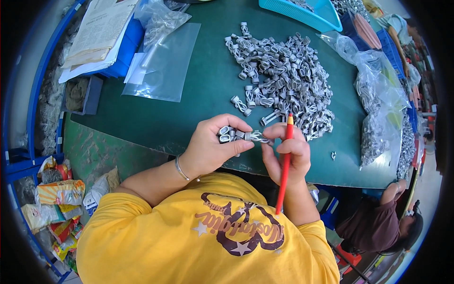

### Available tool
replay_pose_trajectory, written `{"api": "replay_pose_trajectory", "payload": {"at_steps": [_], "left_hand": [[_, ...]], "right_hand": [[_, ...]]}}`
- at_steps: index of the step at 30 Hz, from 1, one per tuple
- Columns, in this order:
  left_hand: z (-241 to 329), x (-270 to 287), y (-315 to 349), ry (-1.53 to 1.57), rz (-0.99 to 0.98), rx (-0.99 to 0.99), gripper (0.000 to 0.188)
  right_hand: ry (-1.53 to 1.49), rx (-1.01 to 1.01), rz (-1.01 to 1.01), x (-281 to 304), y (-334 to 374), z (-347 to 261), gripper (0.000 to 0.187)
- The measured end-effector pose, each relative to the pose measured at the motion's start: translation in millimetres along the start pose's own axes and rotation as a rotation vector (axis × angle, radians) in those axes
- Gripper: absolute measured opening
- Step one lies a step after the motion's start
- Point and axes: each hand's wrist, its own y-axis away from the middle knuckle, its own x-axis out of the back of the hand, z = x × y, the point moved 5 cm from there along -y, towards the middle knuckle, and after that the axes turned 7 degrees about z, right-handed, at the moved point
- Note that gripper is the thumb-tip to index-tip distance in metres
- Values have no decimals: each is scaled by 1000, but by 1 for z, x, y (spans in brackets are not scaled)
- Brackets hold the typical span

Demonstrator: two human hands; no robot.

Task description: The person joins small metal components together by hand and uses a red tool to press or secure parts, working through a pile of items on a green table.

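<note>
Grey fittings (240, 136) between curled hands (201, 144) (294, 158)

The turquoise basket (295, 17) runs off my top edge; the left hand (203, 142) partly hides its grey pieces (225, 134), so I can't count them.

Two hands (201, 142), one red pencil (285, 165), one bracelet (178, 165), one turquoise basket (302, 17), gray pieces (289, 71) probably 100+, pile's too jumbled lol
</note>
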Motion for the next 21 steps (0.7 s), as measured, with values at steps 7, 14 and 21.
{"api": "replay_pose_trajectory", "payload": {"at_steps": [7, 14, 21], "left_hand": [[3, 1, 0, -8, 28, -248, 19], [12, -4, 2, -29, -20, -276, 21], [0, -2, 3, 53, -5, -80, 17]], "right_hand": [[-399, -649, 180, 8, 23, 21, 17], [-670, -587, 171, -2, 30, 25, 34], [-283, -257, 226, 6, 21, 10, 43]]}}
